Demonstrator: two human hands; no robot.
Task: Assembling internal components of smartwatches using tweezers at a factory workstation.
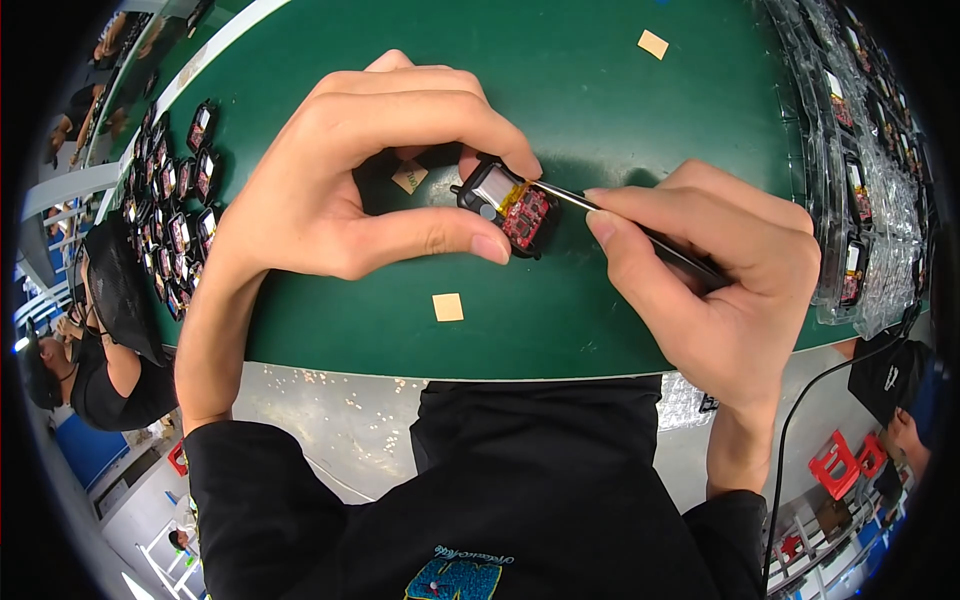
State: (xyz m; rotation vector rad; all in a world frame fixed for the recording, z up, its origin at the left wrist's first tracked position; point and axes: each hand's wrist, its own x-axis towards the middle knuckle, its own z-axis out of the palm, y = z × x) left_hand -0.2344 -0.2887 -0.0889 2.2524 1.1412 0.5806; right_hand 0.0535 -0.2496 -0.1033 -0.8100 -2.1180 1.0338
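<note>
Between the thumb and fingers of my left hand [370,165] is a small black device housing [507,207], tilted just above the green table [600,310]. Its inside faces up, showing a silver battery cell, yellow tape and a red circuit board. My right hand [710,260] grips dark tweezers [650,238] like a pen. The tips of the tweezers reach the upper edge of the housing, by the yellow tape and my left index fingertip. Whether they pinch anything there is too small to tell.
Small cream paper squares [448,307] lie on the table, one near me and another [653,44] at the far side. Many similar open devices [175,215] crowd the left edge. Clear plastic trays [860,200] with more devices stack along the right. Other people sit at both sides.
</note>
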